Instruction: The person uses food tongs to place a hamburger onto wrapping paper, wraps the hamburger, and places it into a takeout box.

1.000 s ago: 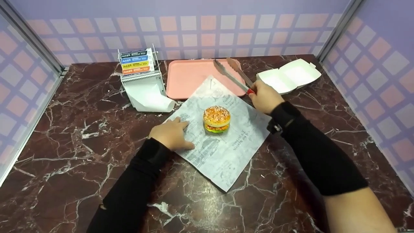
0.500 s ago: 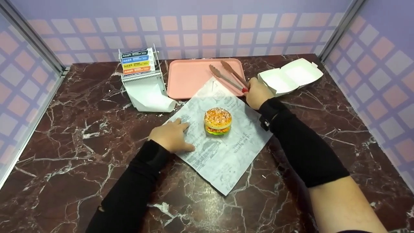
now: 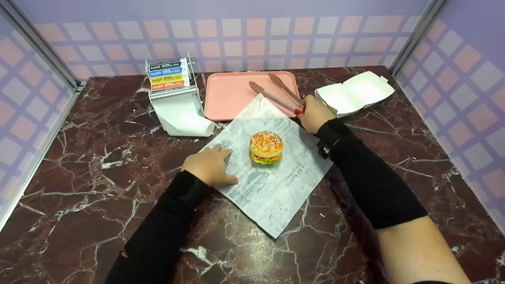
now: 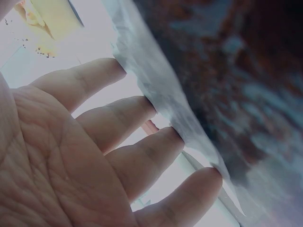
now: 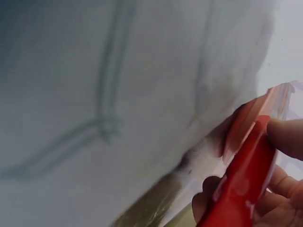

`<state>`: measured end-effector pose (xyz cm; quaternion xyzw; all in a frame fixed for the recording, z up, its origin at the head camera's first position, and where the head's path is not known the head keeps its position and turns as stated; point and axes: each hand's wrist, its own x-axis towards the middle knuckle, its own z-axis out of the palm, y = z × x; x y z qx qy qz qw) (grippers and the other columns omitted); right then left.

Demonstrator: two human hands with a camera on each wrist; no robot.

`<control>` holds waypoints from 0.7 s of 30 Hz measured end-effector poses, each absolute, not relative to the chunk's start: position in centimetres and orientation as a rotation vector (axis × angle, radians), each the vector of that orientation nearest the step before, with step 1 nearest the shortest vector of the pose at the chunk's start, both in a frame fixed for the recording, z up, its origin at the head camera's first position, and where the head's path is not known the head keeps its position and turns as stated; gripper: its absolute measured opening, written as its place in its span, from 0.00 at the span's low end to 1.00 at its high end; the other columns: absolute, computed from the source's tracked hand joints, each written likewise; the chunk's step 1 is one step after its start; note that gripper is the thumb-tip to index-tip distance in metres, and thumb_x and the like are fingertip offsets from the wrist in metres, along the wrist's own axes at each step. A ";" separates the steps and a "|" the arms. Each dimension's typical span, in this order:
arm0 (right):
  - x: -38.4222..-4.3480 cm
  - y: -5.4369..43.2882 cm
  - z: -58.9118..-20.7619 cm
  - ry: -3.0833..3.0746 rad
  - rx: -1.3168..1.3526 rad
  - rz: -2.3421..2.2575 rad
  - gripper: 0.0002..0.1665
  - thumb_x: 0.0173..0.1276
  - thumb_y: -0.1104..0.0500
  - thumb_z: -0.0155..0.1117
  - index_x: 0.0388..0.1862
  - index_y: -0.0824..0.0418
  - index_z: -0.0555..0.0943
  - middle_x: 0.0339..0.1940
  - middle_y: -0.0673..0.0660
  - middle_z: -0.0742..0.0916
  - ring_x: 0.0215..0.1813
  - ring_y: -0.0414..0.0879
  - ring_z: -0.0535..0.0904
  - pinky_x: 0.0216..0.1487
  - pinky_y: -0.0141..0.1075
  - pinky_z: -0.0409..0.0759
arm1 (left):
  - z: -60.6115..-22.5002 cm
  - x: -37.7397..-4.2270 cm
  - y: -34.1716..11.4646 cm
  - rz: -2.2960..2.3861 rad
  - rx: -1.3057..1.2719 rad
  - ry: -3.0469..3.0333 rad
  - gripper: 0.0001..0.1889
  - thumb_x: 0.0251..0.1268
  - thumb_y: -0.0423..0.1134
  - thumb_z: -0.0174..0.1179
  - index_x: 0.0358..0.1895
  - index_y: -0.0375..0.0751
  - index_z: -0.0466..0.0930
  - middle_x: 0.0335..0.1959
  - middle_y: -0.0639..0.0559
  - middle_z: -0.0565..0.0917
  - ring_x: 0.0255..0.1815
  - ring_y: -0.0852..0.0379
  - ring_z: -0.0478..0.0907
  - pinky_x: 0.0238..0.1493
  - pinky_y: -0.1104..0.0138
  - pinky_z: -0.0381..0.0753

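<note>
Head view: left hand (image 3: 207,165) lies spread on paper (image 3: 272,197) with blurred lettering (image 3: 294,173), right hand (image 3: 315,114) grips red-handled tongs (image 3: 279,101).

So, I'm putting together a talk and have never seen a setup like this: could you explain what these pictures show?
There is no machine here, just a person's two bare hands, in black sleeves. The wide picture comes from a camera worn on the head, looking down at a dark marbled table. The two close-ups come from cameras on the wrists.

A burger sits on a printed paper sheet. Behind are a pink tray, an open white box and a white holder with coloured labels.

The left hand lies at the sheet's edge, fingers spread. The right hand holds tongs, whose red handle fills part of the right wrist picture.
</note>
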<state>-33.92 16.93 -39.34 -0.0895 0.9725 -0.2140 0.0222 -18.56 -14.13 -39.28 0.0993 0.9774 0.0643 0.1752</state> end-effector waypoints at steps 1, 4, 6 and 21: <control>-33.8 17.0 -39.3 3.018 -0.271 -0.666 0.23 0.78 0.56 0.61 0.63 0.68 0.72 0.53 0.67 0.85 0.54 0.61 0.82 0.60 0.54 0.79 | -39.3 -18.6 -14.1 0.183 0.282 2.768 0.53 0.55 0.69 0.67 0.83 0.53 0.61 0.86 0.41 0.58 0.84 0.37 0.59 0.68 0.33 0.76; -33.3 16.9 -39.0 3.070 -0.280 -0.678 0.24 0.77 0.55 0.63 0.64 0.67 0.75 0.55 0.66 0.84 0.57 0.63 0.80 0.61 0.55 0.78 | -39.3 -18.6 -14.1 0.183 0.287 2.766 0.53 0.55 0.69 0.67 0.83 0.52 0.61 0.86 0.41 0.57 0.85 0.37 0.59 0.69 0.33 0.75; -32.7 16.6 -38.9 3.112 -0.314 -0.697 0.24 0.77 0.56 0.63 0.65 0.67 0.76 0.57 0.67 0.84 0.60 0.65 0.78 0.64 0.56 0.76 | -39.3 -18.5 -14.1 0.179 0.290 2.765 0.53 0.55 0.70 0.67 0.84 0.52 0.61 0.86 0.41 0.57 0.85 0.37 0.59 0.69 0.33 0.75; -30.1 15.0 -39.7 2.884 -0.611 -0.810 0.25 0.80 0.60 0.59 0.70 0.68 0.70 0.68 0.71 0.83 0.70 0.63 0.80 0.72 0.55 0.77 | -38.7 -17.2 -13.4 0.150 0.362 2.774 0.49 0.56 0.69 0.67 0.80 0.50 0.68 0.84 0.42 0.62 0.80 0.34 0.67 0.68 0.36 0.77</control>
